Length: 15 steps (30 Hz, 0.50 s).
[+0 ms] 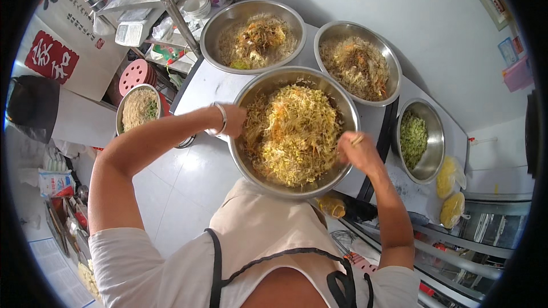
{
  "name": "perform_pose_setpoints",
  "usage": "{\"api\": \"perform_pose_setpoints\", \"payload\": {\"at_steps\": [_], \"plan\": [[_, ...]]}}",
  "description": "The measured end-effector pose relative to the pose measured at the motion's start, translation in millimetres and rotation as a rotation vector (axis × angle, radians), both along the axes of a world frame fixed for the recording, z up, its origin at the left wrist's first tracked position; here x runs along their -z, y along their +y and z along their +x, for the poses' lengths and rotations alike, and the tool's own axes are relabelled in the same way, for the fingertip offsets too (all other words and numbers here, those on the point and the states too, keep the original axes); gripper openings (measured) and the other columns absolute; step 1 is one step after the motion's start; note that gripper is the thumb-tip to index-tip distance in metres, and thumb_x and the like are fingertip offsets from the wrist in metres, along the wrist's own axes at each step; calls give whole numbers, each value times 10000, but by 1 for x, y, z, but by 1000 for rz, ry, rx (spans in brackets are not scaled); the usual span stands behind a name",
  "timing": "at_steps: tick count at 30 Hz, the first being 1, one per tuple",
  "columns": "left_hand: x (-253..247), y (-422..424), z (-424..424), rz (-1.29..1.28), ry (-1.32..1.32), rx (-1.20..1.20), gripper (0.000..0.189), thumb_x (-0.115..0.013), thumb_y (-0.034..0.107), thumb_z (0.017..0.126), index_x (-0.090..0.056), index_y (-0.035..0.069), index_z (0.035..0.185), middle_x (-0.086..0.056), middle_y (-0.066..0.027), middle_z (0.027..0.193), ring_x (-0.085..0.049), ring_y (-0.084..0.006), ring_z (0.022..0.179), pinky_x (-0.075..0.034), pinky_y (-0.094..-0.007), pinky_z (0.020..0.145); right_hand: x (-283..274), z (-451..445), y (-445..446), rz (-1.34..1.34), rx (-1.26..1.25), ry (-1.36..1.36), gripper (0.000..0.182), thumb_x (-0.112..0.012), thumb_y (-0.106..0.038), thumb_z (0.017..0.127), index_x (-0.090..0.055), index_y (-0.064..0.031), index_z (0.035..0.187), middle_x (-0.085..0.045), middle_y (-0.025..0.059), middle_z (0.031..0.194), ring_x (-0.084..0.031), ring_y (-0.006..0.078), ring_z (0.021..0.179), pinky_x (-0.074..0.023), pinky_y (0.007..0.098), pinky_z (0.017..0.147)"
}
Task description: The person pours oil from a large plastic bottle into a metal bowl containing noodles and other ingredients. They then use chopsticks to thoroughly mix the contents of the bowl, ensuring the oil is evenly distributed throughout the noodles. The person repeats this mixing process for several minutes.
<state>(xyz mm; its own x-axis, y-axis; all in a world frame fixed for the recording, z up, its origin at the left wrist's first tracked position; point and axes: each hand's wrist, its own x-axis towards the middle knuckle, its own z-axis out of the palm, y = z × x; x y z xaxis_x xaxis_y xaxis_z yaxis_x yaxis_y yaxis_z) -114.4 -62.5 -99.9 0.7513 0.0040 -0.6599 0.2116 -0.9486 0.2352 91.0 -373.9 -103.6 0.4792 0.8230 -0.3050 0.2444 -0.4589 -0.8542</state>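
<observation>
A large stainless steel mixing bowl (295,192) stands right before me at the table's near edge. It is heaped with a loose mix of yellow shreds, thin noodle-like strands and orange shreds (299,132). My left hand (233,120), with a bangle on its wrist, is curled over the bowl's left rim; its fingertips are hard to make out. At the right rim, my right hand (359,150) is closed around a light wooden stick (356,139), perhaps chopsticks. The stick's lower part is hidden by the hand, which is blurred.
Behind are two more steel bowls (209,49) (396,62) of similar mix. Right stands a bowl of green shreds (413,139) beside yellow-filled bags (451,209). A smaller bowl (141,107) is by my left arm. An oil bottle (332,207) lies below; a metal shelf (182,19) stands back left.
</observation>
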Motion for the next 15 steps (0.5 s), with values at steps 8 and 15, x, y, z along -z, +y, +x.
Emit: {"api": "perform_pose_setpoints", "payload": {"at_steps": [8, 15], "plan": [[30, -49, -8, -410, 10, -449, 259, -590, 224, 817, -741, 34, 726, -603, -97, 525, -522, -169, 449, -444, -357, 486, 68, -32, 9, 303, 308, 404, 249, -468, -147, 936, -604, 36, 835, -627, 121, 718, -667, 173, 587, -566, 302, 494], [25, -22, -17, -126, 194, -77, 321, -569, 226, 796, -665, -49, 661, -628, -184, 582, -603, -267, 510, -499, -366, 545, 25, -31, -19, 2, 144, 248, 241, -476, -150, 942, -615, 5, 821, -640, 87, 690, -662, 163, 594, -559, 280, 516]]}}
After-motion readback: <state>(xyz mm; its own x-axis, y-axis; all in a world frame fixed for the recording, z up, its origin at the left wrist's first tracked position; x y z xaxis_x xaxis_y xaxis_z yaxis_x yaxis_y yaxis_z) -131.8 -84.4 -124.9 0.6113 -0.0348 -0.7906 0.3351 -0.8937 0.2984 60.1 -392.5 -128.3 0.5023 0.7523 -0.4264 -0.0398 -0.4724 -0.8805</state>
